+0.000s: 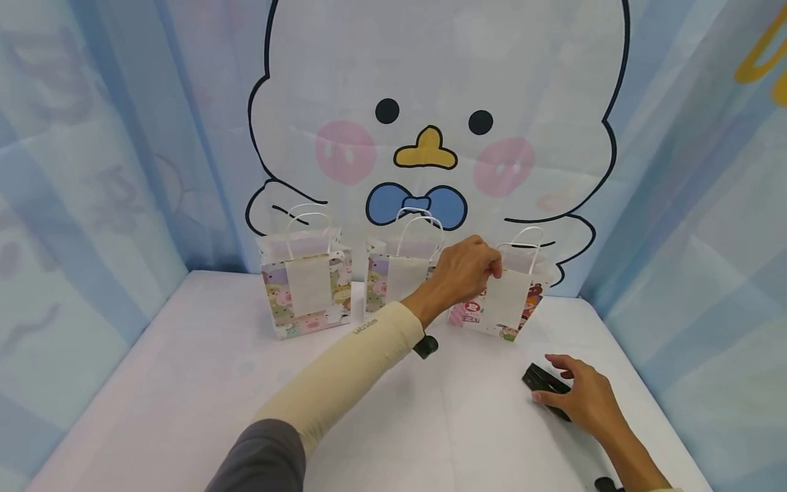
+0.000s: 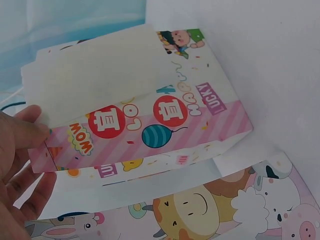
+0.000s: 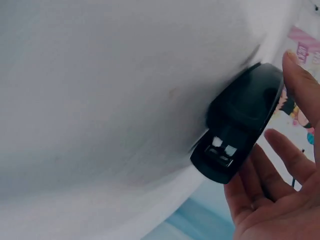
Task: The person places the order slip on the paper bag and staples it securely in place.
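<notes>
My left hand [image 1: 464, 270] reaches across to the rightmost paper gift bag [image 1: 504, 301]. In the left wrist view its thumb and fingers pinch the upper edge of that bag [image 2: 170, 110], which is printed with balloons and lettering. The middle gift bag [image 1: 378, 280], partly behind the left wrist, has cartoon animals. At the right of the white table, my right hand [image 1: 584, 396] holds a small black stapler-like object [image 1: 544, 383] between thumb and fingers. Metal shows at one end of this object [image 3: 240, 115] in the right wrist view; its exact kind is unclear.
Another gift bag [image 1: 310, 294] with white handles stands at the left of the row. One dark object [image 1: 425, 346] lies partly behind the left sleeve, another [image 1: 605, 484] at the front edge of the view. A printed cloth backdrop [image 1: 430, 82] rises behind the table [image 1: 203, 383].
</notes>
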Demonstrator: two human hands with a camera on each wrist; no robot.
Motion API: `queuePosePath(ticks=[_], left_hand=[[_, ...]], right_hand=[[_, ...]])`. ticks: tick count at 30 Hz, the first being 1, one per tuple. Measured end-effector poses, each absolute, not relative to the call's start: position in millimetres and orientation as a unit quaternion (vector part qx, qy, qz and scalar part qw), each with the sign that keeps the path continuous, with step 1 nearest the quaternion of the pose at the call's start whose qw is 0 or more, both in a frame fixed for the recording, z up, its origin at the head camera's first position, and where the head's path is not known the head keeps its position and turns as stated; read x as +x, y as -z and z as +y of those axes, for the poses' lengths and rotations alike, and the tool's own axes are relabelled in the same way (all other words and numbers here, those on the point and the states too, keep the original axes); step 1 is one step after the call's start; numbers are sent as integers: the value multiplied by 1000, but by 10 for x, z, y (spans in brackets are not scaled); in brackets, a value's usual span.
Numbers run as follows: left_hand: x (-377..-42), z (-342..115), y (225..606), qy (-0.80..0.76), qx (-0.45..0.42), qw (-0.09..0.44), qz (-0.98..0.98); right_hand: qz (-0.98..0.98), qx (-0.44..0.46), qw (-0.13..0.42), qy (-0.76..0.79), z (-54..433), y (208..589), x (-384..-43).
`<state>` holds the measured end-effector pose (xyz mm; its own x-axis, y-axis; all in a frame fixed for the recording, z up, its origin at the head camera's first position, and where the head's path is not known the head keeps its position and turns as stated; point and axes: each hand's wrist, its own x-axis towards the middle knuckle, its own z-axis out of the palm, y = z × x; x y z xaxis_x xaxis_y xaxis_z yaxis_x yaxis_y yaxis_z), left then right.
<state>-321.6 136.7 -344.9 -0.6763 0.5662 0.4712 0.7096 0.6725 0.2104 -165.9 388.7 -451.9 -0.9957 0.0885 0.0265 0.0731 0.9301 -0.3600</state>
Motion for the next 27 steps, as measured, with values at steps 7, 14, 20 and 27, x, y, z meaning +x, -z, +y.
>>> queuePosePath(ticks=[7, 14, 20, 27], left_hand=[[-3211, 1351, 3444, 192, -353, 181, -897], [-3204, 1355, 3432, 197, -354, 177, -897], [-3208, 1350, 3441, 194, -355, 182, -896], [-3207, 1344, 3445, 193, -361, 183, -894]], right_hand=[[-984, -47, -8, -174, 3906, 4578, -1701], [-983, -55, -13, -172, 3876, 4594, -1747], [-985, -39, -24, -166, 3874, 4560, -1775], [-980, -26, 10, -197, 3805, 4427, -1774]])
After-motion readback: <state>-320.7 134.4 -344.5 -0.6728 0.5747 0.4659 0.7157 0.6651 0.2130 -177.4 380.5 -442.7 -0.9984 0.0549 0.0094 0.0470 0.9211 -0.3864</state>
